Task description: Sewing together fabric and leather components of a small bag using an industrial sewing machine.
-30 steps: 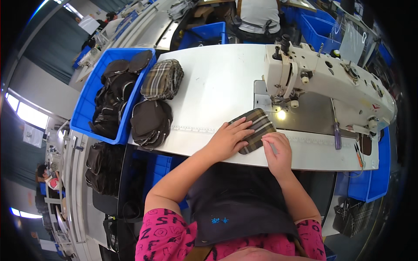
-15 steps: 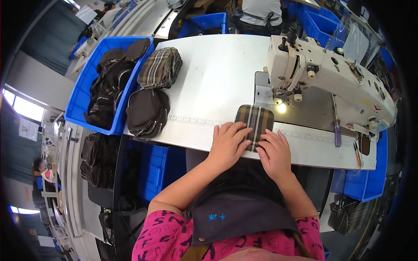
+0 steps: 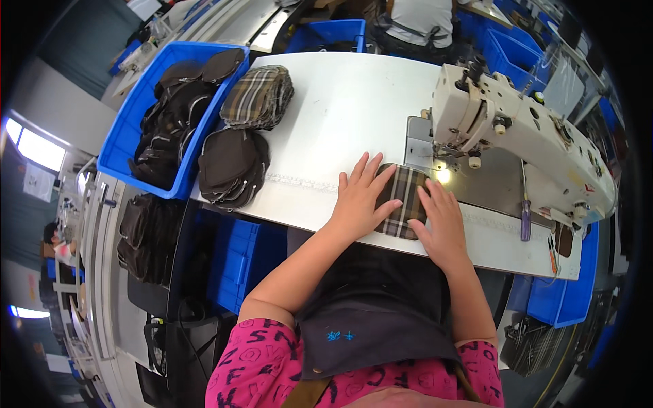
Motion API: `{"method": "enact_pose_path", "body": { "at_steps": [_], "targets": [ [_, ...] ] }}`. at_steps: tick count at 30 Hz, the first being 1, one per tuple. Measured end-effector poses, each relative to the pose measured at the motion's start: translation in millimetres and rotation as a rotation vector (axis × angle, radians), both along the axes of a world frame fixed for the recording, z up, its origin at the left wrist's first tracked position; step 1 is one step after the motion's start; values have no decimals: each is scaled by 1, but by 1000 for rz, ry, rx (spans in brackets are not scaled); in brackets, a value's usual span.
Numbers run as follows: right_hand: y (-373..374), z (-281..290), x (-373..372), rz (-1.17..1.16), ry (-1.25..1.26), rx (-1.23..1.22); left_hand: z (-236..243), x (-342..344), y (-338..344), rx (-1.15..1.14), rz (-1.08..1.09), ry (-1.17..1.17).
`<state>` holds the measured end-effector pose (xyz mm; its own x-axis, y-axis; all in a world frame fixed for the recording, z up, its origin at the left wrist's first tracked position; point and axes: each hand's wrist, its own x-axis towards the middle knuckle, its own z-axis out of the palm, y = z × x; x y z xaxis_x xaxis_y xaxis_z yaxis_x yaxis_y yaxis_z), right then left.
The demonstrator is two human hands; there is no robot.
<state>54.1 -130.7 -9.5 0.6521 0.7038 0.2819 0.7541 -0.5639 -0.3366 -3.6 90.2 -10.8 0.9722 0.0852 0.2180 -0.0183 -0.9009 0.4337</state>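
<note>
A plaid fabric panel (image 3: pixel 405 198) with rounded corners, brown and black with pale stripes, lies flat at the table's front edge. My left hand (image 3: pixel 362 198) rests on its left side, fingers spread and pointing away from me. Along the right side lies my right hand (image 3: pixel 441 221), its fingers stretched out and thumb over the panel. Just beyond the panel is the sewing machine's needle area (image 3: pixel 442 153), lit by a small lamp.
A white sewing machine (image 3: pixel 524 129) fills the right of the white table (image 3: pixel 347 102). Plaid panels (image 3: pixel 255 95) and dark pieces (image 3: pixel 231 163) are stacked at left, beside a blue bin (image 3: pixel 115 146) of dark pouches. A purple-handled screwdriver (image 3: pixel 526 221) and tweezers (image 3: pixel 552 255) lie at right.
My left hand's fingers have straightened and spread, moving a little away from me along the panel's left side. The right hand has shifted slightly outward. The whole view has tilted a little.
</note>
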Motion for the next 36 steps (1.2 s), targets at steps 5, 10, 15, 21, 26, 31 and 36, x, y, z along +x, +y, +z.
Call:
{"method": "enact_pose_path", "body": {
  "at_steps": [5,10,15,21,26,31,36],
  "targets": [
    [-12,-10,2,-114,89,261,-1,-23,51,-156,126,-239],
    [-16,-9,2,-127,64,263,23,-62,131,155,373,-333],
    [-11,-10,3,-166,103,261,33,-98,187,291,638,-153],
    [-8,-13,2,-159,110,275,18,-100,210,68,718,-282],
    [-13,-8,-4,-146,0,312,40,-90,185,-393,580,-1062],
    [8,13,-34,100,598,644,47,-90,94,89,257,-971],
    [64,24,-55,55,1616,1057,10,-115,5,116,-204,-695]
  ]
}}
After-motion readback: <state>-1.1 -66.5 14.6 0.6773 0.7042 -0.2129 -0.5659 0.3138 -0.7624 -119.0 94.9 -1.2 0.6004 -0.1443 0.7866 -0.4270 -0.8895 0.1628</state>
